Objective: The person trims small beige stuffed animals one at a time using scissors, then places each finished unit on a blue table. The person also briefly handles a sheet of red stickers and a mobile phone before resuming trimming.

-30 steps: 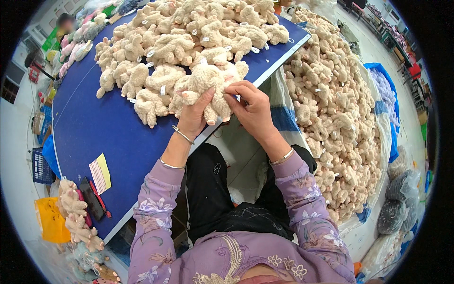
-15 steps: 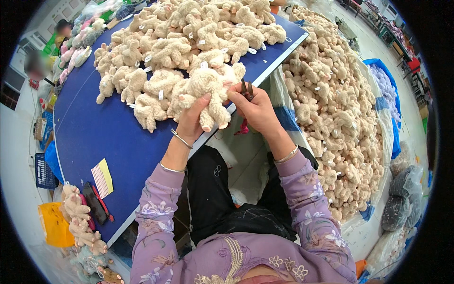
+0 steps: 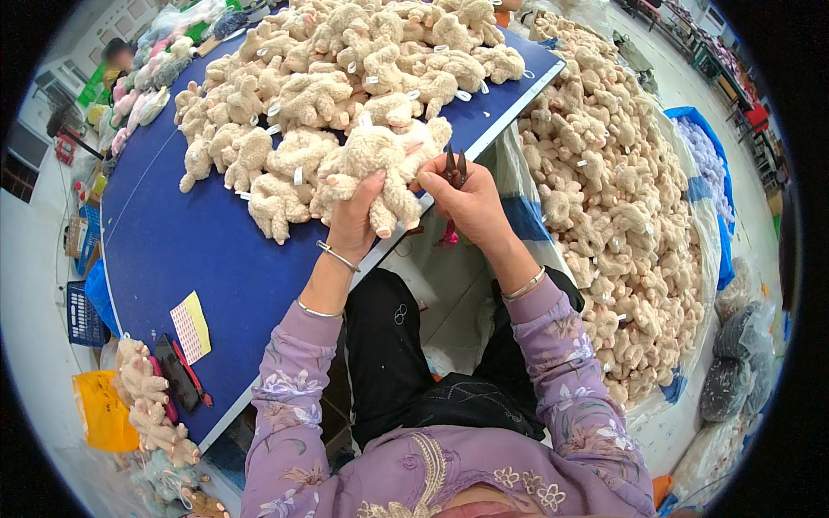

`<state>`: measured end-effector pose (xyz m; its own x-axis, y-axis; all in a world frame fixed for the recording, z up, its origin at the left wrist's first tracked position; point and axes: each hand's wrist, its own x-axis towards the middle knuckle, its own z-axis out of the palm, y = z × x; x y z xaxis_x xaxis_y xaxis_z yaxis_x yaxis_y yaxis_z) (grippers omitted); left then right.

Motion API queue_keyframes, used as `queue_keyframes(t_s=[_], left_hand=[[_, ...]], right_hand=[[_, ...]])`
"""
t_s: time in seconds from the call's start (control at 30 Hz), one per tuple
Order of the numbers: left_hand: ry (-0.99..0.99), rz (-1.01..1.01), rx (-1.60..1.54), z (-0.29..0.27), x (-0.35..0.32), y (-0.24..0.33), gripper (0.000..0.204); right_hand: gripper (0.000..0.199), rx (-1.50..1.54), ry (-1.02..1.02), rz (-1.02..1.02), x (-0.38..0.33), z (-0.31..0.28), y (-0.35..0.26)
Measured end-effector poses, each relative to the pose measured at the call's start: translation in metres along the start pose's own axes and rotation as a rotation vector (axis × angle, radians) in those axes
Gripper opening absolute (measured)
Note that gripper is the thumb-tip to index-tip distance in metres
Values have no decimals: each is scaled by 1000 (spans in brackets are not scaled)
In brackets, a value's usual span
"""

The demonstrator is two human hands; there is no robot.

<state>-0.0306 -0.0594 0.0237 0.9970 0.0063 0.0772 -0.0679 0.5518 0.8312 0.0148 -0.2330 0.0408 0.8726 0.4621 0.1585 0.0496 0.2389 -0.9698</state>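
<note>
My left hand [image 3: 352,211] grips a cream curly plush toy [image 3: 373,160] by its lower side, the thumb lying over its front. The toy is held up at the table's edge, and a white tag stands at its top. In my right hand [image 3: 471,200] is a pair of small dark scissors [image 3: 456,169], blades pointing up and a little apart. The thumb and forefinger of that hand are pinched together close beside the toy's right side. Whether they hold a thread there is too small to tell. A pink-red piece hangs below the right hand.
A heap of similar plush toys [image 3: 302,95] covers the far part of the blue table [image 3: 173,250]. More fill a large sheet-lined pile [image 3: 604,216] at my right. A phone [image 3: 177,380] and a paper sheet [image 3: 191,327] lie near left. Dark bundles in clear plastic [image 3: 734,371] stand far right.
My right hand has shifted slightly to the right, and the scissor blades show more upright and apart. The plush toy stays in my left hand. A blurred shape at the far left is gone.
</note>
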Motion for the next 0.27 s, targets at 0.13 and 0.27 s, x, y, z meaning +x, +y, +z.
queue_keyframes(t_s=[0.13, 0.27], left_hand=[[55, 46, 32, -4, 1, -7, 39], [102, 123, 47, 1, 4, -12, 40]], right_hand=[[12, -108, 5, -63, -1, -2, -1], [12, -164, -7, -29, -4, -4, 4]])
